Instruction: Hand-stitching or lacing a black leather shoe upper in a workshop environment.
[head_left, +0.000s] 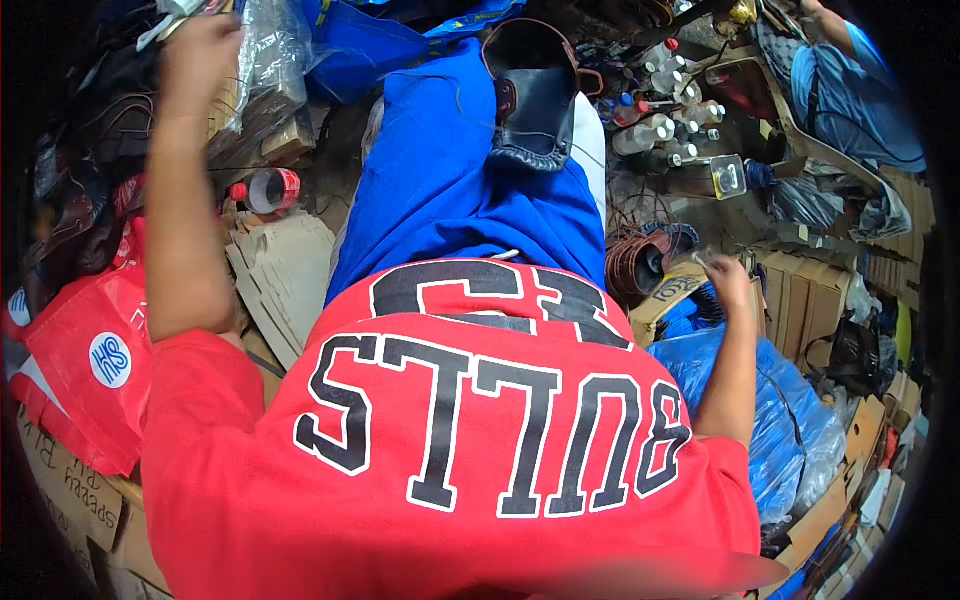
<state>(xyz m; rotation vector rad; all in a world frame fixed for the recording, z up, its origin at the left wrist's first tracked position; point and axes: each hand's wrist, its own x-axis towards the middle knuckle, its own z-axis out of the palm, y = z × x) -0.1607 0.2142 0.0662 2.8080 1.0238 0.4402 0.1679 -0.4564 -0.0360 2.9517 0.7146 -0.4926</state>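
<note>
A dark navy leather loafer upper (530,95), unfinished and open at the top, rests on the blue-trousered knee, its stitched toe toward the red shirt and its brown-edged opening turned away. Left of that knee and farther off, the raised left hand (200,55) grips something small and pale, blurred. Right of the knee, the right hand (728,280) pinches a small pale item, too small to identify.

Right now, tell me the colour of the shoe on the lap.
Black leather shoe with a dark inside; head view.
</note>
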